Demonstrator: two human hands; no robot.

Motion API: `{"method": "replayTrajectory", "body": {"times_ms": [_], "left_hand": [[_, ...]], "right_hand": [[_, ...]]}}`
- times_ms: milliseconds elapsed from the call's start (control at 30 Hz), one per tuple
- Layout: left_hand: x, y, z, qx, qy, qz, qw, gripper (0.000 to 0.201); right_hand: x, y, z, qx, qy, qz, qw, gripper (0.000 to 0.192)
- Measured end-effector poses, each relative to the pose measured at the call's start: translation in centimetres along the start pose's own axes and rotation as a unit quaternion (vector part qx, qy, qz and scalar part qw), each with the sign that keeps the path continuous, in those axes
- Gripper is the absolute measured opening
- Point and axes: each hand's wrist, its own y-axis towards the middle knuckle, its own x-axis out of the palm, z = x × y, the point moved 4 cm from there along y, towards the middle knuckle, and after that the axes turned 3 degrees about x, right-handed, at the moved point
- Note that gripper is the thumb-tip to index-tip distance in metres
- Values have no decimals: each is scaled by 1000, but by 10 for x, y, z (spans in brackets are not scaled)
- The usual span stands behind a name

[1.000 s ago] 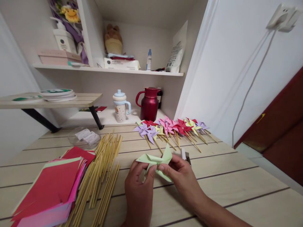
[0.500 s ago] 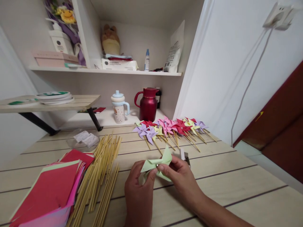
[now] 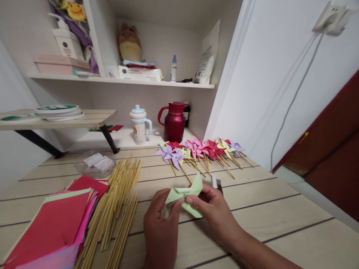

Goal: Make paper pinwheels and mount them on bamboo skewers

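Pinching a folded light-green paper pinwheel [image 3: 185, 196] just above the bench [image 3: 266, 220], both hands meet at its middle; the left hand [image 3: 161, 220] closes thumb and fingers on the near-left flap, the right hand [image 3: 214, 211] closes fingertips on the centre, seemingly to keep the folded points gathered; the paper sits lifted off the wood, its wings free on every side; a small grey-and-white object [image 3: 217, 184] lies just behind the right hand, too hidden to identify; bamboo sticks [image 3: 117, 205] lie fanned near the left hand, the coloured paper stack [image 3: 53, 224] beyond them at the left edge; finished pinwheels [image 3: 200, 151] rest well apart toward the wall; open bench lies to the right and near side.
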Motion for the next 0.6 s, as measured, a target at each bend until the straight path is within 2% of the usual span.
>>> {"method": "replayTrajectory", "body": {"times_ms": [167,300,600], "left_hand": [[-2,1,10,80,26,18,996,8],[-4,1,19,144,52,12,988,11],[-6,0,20,203,110,-11,973,16]], "right_hand": [[0,-1,0,10,6,0,1000,23],[0,-2,-1,12,7,-1,1000,24],[1,-5,-9,-10,-28,3,1000,23]]}}
